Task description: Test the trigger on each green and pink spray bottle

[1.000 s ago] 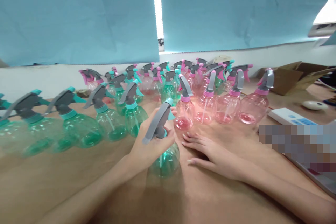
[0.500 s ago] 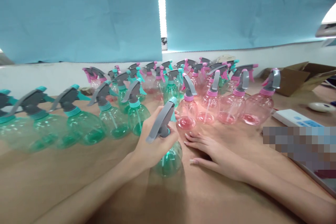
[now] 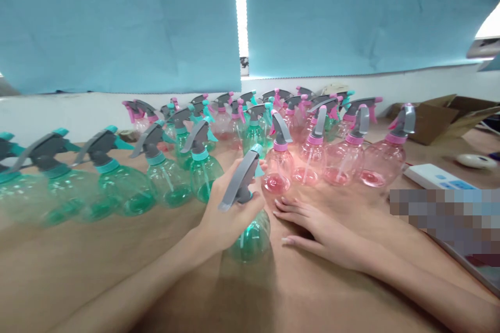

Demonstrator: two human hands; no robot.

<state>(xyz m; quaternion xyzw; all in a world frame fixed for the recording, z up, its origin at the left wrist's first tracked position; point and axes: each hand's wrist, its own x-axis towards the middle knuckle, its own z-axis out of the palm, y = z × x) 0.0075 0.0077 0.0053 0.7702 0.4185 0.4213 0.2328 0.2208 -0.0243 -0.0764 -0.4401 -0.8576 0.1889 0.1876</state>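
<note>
My left hand (image 3: 230, 208) is wrapped round the neck of a green spray bottle (image 3: 252, 242), just under its grey and teal trigger head. The bottle stands upright, and part of its body is hidden behind my fingers and palm. To the right, my right hand (image 3: 312, 223) lies flat on the brown table (image 3: 187, 291) with its fingers stretched out and nothing in it. Just beyond my right fingertips is a pink spray bottle (image 3: 277, 169). Another green spray bottle (image 3: 203, 174) stands behind my left hand.
Several green spray bottles (image 3: 127, 190) line the left, and pink ones (image 3: 344, 164) the right. More stand mixed at the back. An open cardboard box (image 3: 433, 117), a white mouse (image 3: 476, 161) and a white device with blue buttons (image 3: 429, 174) are at the right. Blue curtains (image 3: 117, 21) hang behind.
Almost nothing differs. My left hand keeps hold of the green spray bottle, and my right hand stays flat on the table. The view has shifted very slightly.
</note>
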